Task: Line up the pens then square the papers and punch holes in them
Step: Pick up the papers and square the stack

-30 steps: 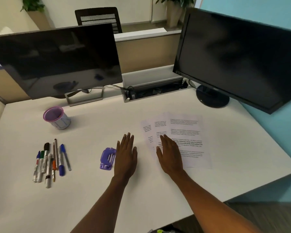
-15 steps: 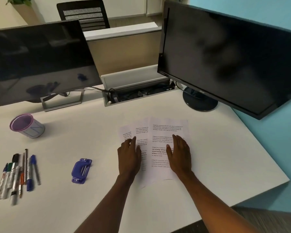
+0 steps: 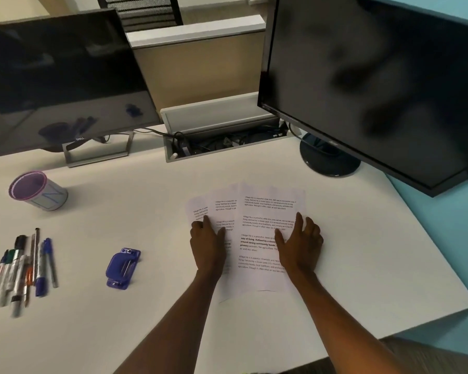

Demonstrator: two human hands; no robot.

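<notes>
Three printed papers (image 3: 257, 211) lie fanned and overlapping on the white desk (image 3: 146, 225), in front of me. My left hand (image 3: 207, 242) rests flat on the left sheets, fingers together. My right hand (image 3: 299, 244) lies flat on the top right sheet, fingers slightly spread near its right edge. Neither hand grips anything. Several pens and markers (image 3: 25, 265) lie side by side in a row at the far left. A blue hole punch (image 3: 122, 267) sits between the pens and the papers.
A purple-rimmed cup (image 3: 38, 191) stands at the back left. Two dark monitors (image 3: 60, 76) (image 3: 376, 85) stand at the back, with an open cable tray (image 3: 222, 139) between them. The desk's right edge (image 3: 443, 265) runs diagonally near the papers.
Both hands moved from the bare desk onto the papers, the left to the left sheets, the right to the right sheet. The view shifted right, so pens and punch now sit further left.
</notes>
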